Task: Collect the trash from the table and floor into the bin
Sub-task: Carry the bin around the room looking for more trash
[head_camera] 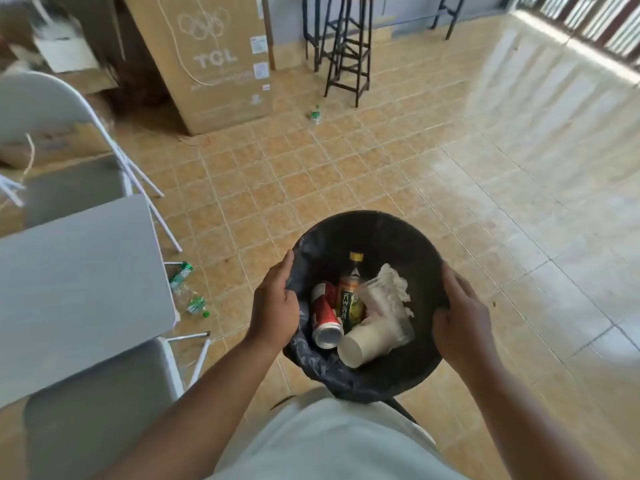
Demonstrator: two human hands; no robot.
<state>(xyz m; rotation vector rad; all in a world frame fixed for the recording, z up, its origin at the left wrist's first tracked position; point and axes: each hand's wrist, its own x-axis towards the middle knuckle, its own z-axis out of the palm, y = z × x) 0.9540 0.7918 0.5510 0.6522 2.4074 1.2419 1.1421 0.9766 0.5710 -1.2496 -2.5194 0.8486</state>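
I hold a round black bin with a dark liner in front of my body. My left hand grips its left rim and my right hand grips its right rim. Inside lie a red can, a bottle with a yellow cap, a paper cup, a clear plastic cup and crumpled white tissue. On the floor under the table's edge lie two crushed green-labelled bottles. Another small green-labelled bottle lies far off near the stool.
A grey table stands at my left with grey folding chairs beside it. A tall TCL cardboard box and a dark metal stool stand at the back. Tiled floor stretches to the right.
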